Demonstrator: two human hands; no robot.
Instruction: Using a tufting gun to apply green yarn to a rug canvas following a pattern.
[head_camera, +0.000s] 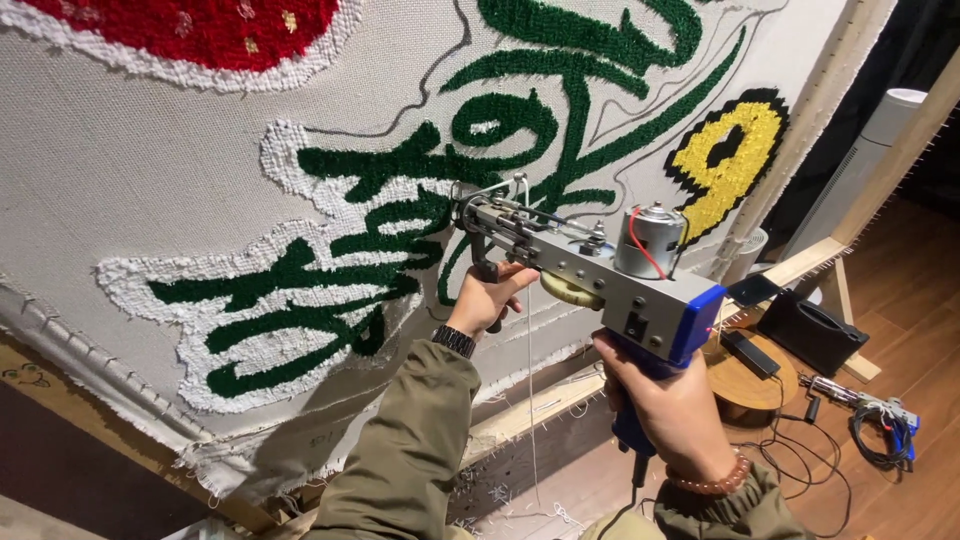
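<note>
A grey and blue tufting gun (590, 265) with a silver motor on top presses its needle tip against a stretched grey cloth (150, 180). The cloth carries tufted green strokes edged in white (300, 290), a red patch (210, 30) and a yellow shape (725, 160). My left hand (487, 297) grips the gun's black front handle just behind the tip. My right hand (665, 400) is closed round the blue rear grip, a bead bracelet on its wrist. A thin white yarn strand (530, 400) hangs down from the gun.
The cloth is stretched on a wooden frame (520, 415) with tack strips along its edges. On the wooden floor at right lie a second tufting gun (880, 410), a black case (810, 330), a round wooden stool (745, 380) and cables. A white tower fan (860, 160) stands behind.
</note>
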